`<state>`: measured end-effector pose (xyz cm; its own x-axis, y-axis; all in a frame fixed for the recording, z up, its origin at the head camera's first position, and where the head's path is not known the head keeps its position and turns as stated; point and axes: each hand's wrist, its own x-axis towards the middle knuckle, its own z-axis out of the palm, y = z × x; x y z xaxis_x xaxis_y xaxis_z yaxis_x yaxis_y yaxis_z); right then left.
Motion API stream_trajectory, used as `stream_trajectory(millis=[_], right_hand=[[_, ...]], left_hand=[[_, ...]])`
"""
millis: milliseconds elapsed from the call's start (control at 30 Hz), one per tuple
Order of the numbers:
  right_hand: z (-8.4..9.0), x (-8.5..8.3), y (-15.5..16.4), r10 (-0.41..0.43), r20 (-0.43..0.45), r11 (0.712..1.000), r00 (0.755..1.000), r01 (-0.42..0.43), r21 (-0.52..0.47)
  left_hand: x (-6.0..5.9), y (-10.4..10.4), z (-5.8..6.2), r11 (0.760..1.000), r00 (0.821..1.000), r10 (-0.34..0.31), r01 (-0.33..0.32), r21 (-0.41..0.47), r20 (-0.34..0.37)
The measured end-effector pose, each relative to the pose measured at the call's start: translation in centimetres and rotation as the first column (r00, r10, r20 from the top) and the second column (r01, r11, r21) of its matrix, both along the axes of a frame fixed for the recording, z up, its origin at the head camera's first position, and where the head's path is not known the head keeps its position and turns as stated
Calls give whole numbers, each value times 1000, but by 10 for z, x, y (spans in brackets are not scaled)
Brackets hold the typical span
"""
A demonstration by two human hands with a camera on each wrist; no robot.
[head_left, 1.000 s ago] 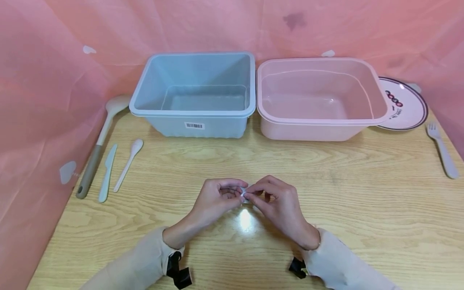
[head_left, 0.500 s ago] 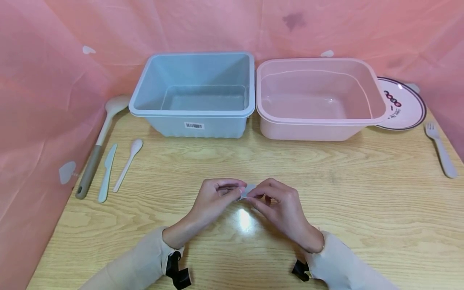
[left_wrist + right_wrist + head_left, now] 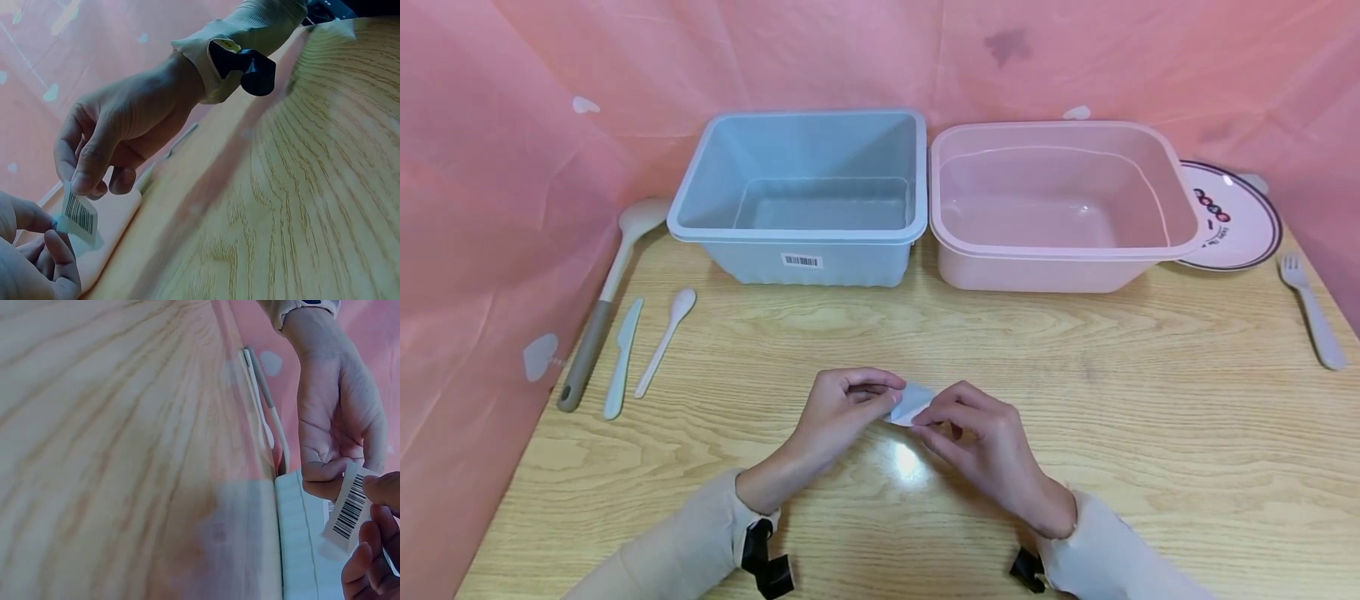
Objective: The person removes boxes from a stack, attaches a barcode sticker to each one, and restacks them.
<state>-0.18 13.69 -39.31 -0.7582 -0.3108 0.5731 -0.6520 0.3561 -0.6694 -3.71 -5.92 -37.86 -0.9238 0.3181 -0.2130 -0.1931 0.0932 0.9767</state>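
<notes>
I see both hands pinching one small barcode sticker (image 3: 912, 403) just above the desk (image 3: 1075, 400): my left hand (image 3: 842, 412) has its grip clamped on one edge, my right hand (image 3: 981, 437) on the other. Behind them stand a blue tub (image 3: 805, 250) and a pink tub (image 3: 1037, 271), side by side.

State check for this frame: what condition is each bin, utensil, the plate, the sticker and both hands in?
Blue bin: upright, empty.
Pink bin: upright, empty.
Barcode sticker: pinched between both hands.
Left hand: pinching.
Right hand: pinching.
Plate: flat on table.
Fork: lying flat.
</notes>
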Motion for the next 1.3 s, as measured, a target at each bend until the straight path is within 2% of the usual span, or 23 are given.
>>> stream_trajectory(millis=[233, 767, 1000, 1067, 1167, 1233, 1300], right_hand=[[0, 5, 2, 6, -11, 1000, 1000, -6, -9], [-3, 14, 8, 21, -21, 999, 1000, -22, -27], [-5, 14, 8, 65, -67, 995, 996, -70, -67], [-5, 14, 8, 63, -76, 995, 995, -69, -69], [-4, 13, 8, 57, -72, 996, 996, -62, -67], [-3, 13, 8, 50, -61, 997, 997, -54, -60], [-2, 13, 8, 53, -50, 997, 997, -56, -57]], left_hand=[[0, -2, -1, 1000, 1000, 3, -3, -22, -9], [-5, -6, -7, 995, 994, 102, -101, -12, 39], [-10, -10, -14, 991, 990, 132, -129, -40, 58], [-12, -10, -16, 992, 993, 114, -113, -54, 32], [-14, -12, -21, 991, 997, 47, -54, -124, -60], [-14, -13, -23, 981, 989, -13, -16, -193, -146], [-13, -14, -25, 959, 969, -68, -2, -284, -236]])
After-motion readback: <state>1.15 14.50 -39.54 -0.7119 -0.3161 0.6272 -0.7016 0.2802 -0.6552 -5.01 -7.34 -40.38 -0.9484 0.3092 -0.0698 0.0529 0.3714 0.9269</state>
